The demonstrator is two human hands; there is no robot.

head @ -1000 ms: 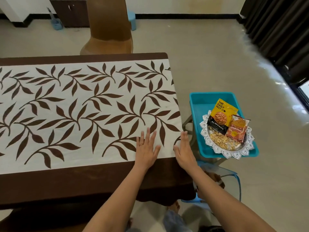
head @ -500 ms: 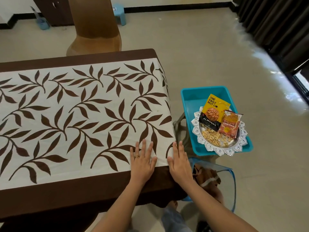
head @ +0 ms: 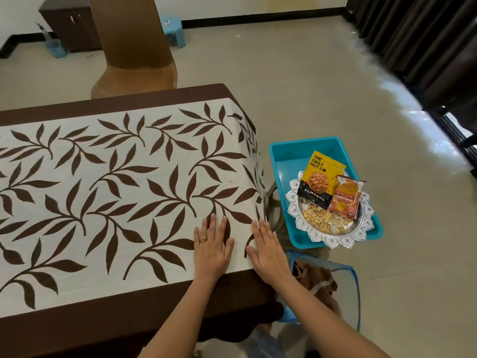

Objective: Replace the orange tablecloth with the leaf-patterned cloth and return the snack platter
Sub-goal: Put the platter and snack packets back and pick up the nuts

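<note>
Both hands (head: 214,249) (head: 268,250) press flat on the brown-bordered leaf-patterned cloth (head: 116,192).

White cloth (head: 103,189) with brown leaf print, dark brown border. Teal tray (head: 291,153). Silver scalloped platter (head: 361,223). Yellow-black almond packet (head: 318,179), orange-red packet (head: 347,197). Gold ring (head: 203,241).

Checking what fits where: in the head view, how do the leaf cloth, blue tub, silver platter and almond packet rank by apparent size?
1. Leaf cloth, by far.
2. Blue tub.
3. Silver platter, only slightly smaller than the tub.
4. Almond packet.
</note>
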